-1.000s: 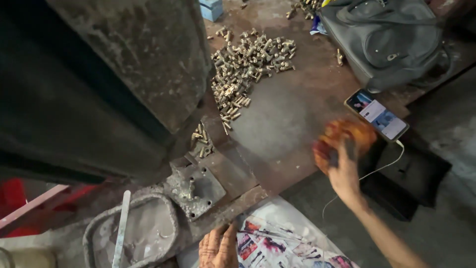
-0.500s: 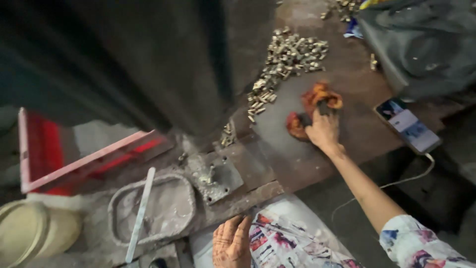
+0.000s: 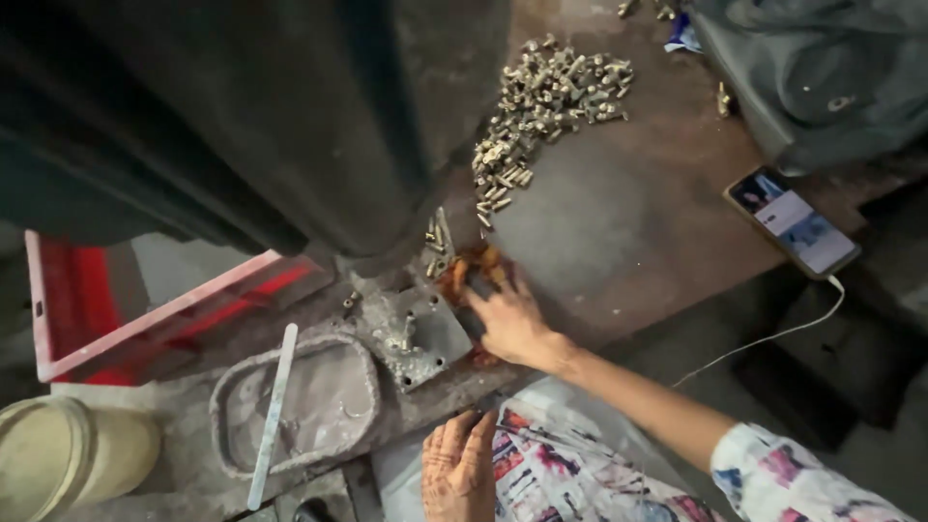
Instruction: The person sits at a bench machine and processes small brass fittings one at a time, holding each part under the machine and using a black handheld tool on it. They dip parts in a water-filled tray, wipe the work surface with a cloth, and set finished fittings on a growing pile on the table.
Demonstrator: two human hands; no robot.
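Both hands are down at the bench edge: our right hand (image 3: 507,319) lies with fingers spread over an orange rag (image 3: 474,273), our left hand (image 3: 459,474) rests flat on a patterned cloth (image 3: 561,474)

We cannot tell whether the right fingers pinch the rag or only press on it; it sits bunched under the fingertips, touching the square metal fixture plate (image 3: 411,338) just left of that hand, below the dark machine body (image 3: 290,116). We judge it best to keep the rag gathered under the palm and clear of the upright pin on the plate. Beyond the right hand lies a heap of small brass parts (image 3: 541,106); well to its right a phone (image 3: 793,220) with a white cable. Left of both hands sit a grey oval tray (image 3: 227,425), a flat white stick (image 3: 273,416), a red crate (image 3: 87,309) and a pale bucket (image 3: 58,454)
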